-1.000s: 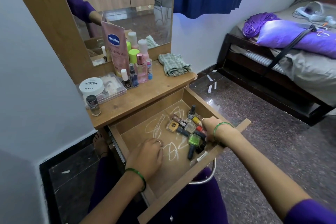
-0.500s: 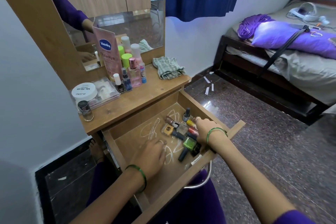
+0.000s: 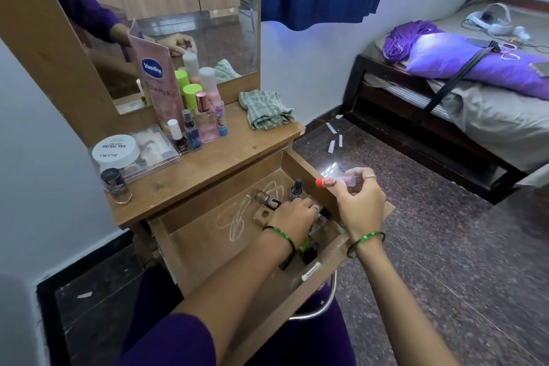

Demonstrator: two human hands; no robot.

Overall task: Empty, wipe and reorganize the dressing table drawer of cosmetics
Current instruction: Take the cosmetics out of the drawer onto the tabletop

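Head view shows the right hand (image 3: 358, 202) pinching a small tube (image 3: 337, 181) with an orange cap above the open drawer (image 3: 303, 163). Down inside, the left hand (image 3: 294, 218) curls over the little bottles (image 3: 269, 200); it may be holding one, I cannot tell. They are light, hard and slippery glass. Hold each round its middle.

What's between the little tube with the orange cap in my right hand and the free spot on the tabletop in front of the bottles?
Nothing visible blocks it. The right hand holds the tube above the drawer's right wall, and the bare tabletop lies up and to the left. The bottles stand behind that spot and the cloth lies to its right.
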